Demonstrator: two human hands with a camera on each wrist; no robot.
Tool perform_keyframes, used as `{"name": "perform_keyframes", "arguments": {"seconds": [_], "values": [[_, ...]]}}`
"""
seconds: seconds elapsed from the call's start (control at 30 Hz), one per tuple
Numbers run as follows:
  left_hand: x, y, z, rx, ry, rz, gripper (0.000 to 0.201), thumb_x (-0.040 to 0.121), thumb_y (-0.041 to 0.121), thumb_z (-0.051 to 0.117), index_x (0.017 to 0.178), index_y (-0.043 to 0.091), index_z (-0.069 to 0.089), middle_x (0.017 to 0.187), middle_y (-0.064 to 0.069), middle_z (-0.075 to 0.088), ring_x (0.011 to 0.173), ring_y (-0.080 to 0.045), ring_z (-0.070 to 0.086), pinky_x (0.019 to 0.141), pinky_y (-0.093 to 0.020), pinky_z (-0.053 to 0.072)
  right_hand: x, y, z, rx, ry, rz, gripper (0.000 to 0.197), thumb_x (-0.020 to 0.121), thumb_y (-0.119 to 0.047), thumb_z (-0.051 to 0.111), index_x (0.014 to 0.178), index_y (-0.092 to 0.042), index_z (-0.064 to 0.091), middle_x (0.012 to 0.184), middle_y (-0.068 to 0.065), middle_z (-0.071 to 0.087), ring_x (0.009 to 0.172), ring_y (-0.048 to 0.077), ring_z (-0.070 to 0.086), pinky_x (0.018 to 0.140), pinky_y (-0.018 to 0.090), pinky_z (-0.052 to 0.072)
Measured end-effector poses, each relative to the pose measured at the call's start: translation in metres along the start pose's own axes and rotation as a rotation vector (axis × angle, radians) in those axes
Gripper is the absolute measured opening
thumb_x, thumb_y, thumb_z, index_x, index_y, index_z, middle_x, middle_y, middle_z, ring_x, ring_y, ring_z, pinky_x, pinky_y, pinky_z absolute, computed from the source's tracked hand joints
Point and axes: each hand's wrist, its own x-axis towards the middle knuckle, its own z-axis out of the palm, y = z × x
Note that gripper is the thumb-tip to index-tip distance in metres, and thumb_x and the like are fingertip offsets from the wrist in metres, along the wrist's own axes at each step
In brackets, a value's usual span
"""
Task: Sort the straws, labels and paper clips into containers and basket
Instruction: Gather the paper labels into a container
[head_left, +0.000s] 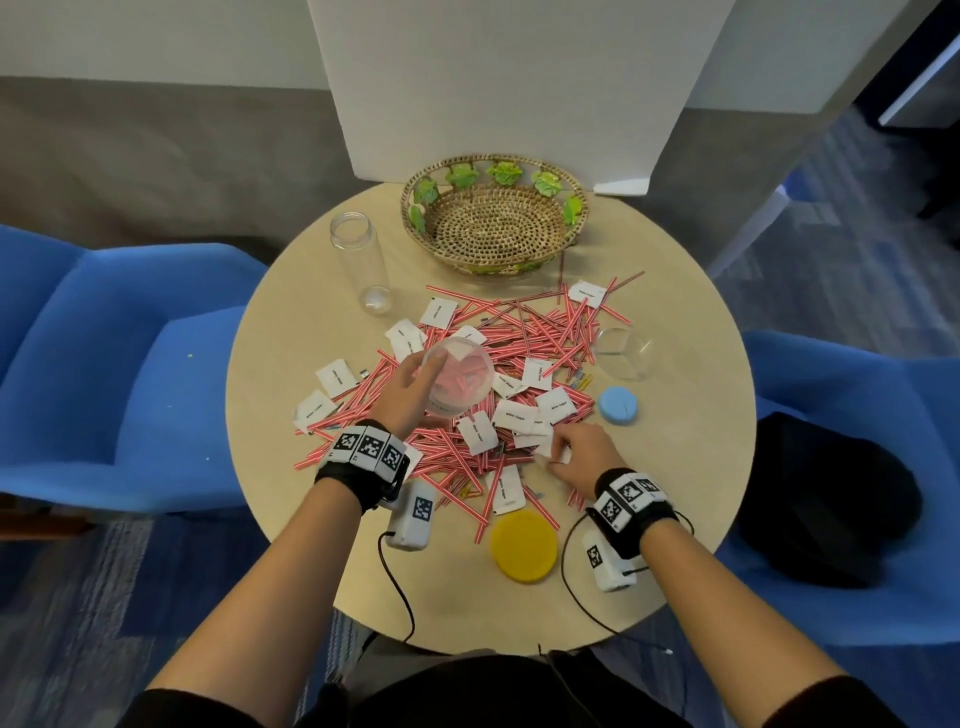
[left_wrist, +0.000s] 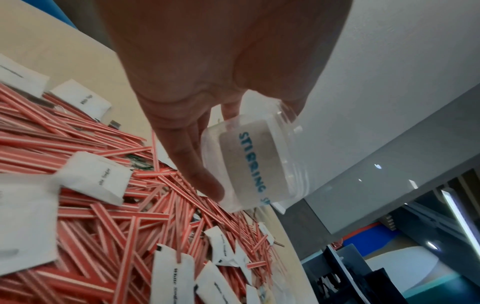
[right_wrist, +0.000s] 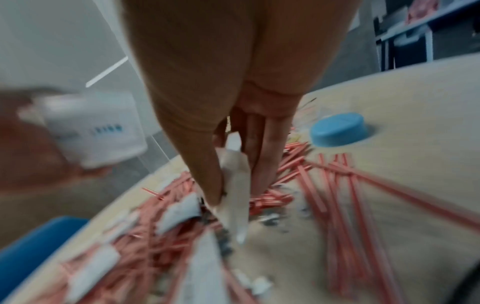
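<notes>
Sorting barely begun: clear jar (head_left: 460, 376) gripped by left hand (head_left: 402, 387), white label (right_wrist: 233, 185) pinched by right hand (head_left: 582, 457); basket (head_left: 493, 213) empty, straws (head_left: 540, 332) unsorted.

left hand (head_left: 402, 387) fingers curled, gripping; right hand (head_left: 582, 457) pinching.

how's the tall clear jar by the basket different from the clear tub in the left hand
The tall clear plastic jar is narrow and stands on the round wooden table; the short, wide clear plastic tub is held above the pile by the left hand. The jar looks empty; the tub seems to hold pink pieces. The tub carries a paper label with blue lettering; none shows on the jar. Both are transparent and lidless.
</notes>
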Motion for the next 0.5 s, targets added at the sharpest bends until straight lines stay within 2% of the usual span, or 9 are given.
{"name": "perform_keyframes", "arguments": {"seconds": [0.07, 0.1, 0.17, 0.2, 0.27, 0.37, 0.5], "values": [[-0.001, -0.005, -0.010, -0.010, 0.046, -0.003, 0.055, 0.097, 0.054, 0.052, 0.138, 0.016, 0.050, 0.130, -0.010, 0.053, 0.102, -0.028, 0.065, 0.067, -0.047, 0.063, -0.005, -0.016, 0.004, 0.112, -0.094, -0.026, 0.030, 0.073, -0.021, 0.083, 0.090, -0.022, 0.058, 0.078, -0.001, 0.059, 0.072, 0.017, 0.055, 0.062, 0.030, 0.045], [-0.002, -0.008, -0.014, -0.015, 0.061, -0.012, 0.054, 0.097, 0.053, 0.052, 0.137, 0.017, 0.050, 0.130, -0.009, 0.052, 0.104, -0.029, 0.063, 0.069, -0.049, 0.063, -0.006, -0.023, 0.011, 0.136, -0.156, -0.026, 0.041, 0.070, -0.020, 0.085, 0.102, -0.024, 0.059, 0.085, 0.002, 0.062, 0.076, 0.020, 0.059, 0.065, 0.032, 0.050], [-0.004, -0.015, -0.023, -0.022, 0.083, -0.021, 0.050, 0.097, 0.054, 0.052, 0.134, 0.021, 0.050, 0.128, -0.010, 0.052, 0.100, -0.026, 0.063, 0.072, -0.054, 0.061, -0.003, -0.035, 0.028, 0.086, -0.227, 0.004, 0.063, 0.070, -0.019, 0.086, 0.125, -0.023, 0.056, 0.104, 0.003, 0.064, 0.093, 0.020, 0.062, 0.079, 0.031, 0.053], [-0.006, -0.018, -0.027, -0.022, 0.089, -0.027, 0.050, 0.097, 0.054, 0.052, 0.135, 0.021, 0.050, 0.126, -0.010, 0.053, 0.097, -0.023, 0.064, 0.073, -0.055, 0.061, -0.001, -0.039, 0.037, 0.022, -0.225, 0.011, 0.066, 0.071, -0.021, 0.085, 0.130, -0.021, 0.055, 0.116, 0.003, 0.061, 0.104, 0.020, 0.060, 0.089, 0.031, 0.051], [-0.007, -0.024, -0.035, -0.022, 0.106, -0.045, 0.053, 0.097, 0.053, 0.052, 0.138, 0.020, 0.049, 0.124, -0.011, 0.055, 0.093, -0.021, 0.066, 0.070, -0.050, 0.062, 0.000, -0.043, 0.049, -0.054, -0.186, 0.039, 0.058, 0.073, -0.026, 0.085, 0.124, -0.020, 0.058, 0.125, 0.002, 0.051, 0.115, 0.021, 0.053, 0.099, 0.034, 0.047], [-0.007, -0.029, -0.046, -0.039, 0.153, -0.055, 0.058, 0.097, 0.051, 0.054, 0.143, 0.017, 0.047, 0.132, -0.012, 0.050, 0.092, -0.016, 0.060, 0.062, -0.040, 0.062, -0.002, -0.046, 0.057, -0.095, -0.116, 0.065, 0.044, 0.074, -0.028, 0.084, 0.110, -0.017, 0.061, 0.118, 0.001, 0.050, 0.107, 0.020, 0.054, 0.093, 0.032, 0.047], [-0.005, -0.031, -0.049, -0.038, 0.170, -0.034, 0.055, 0.098, 0.046, 0.055, 0.143, 0.015, 0.047, 0.140, -0.011, 0.046, 0.091, -0.011, 0.056, 0.058, -0.036, 0.061, -0.007, -0.051, 0.061, -0.085, -0.059, 0.072, 0.046, 0.076, -0.021, 0.083, 0.114, -0.017, 0.058, 0.113, 0.002, 0.062, 0.104, 0.021, 0.060, 0.086, 0.028, 0.048]]}}
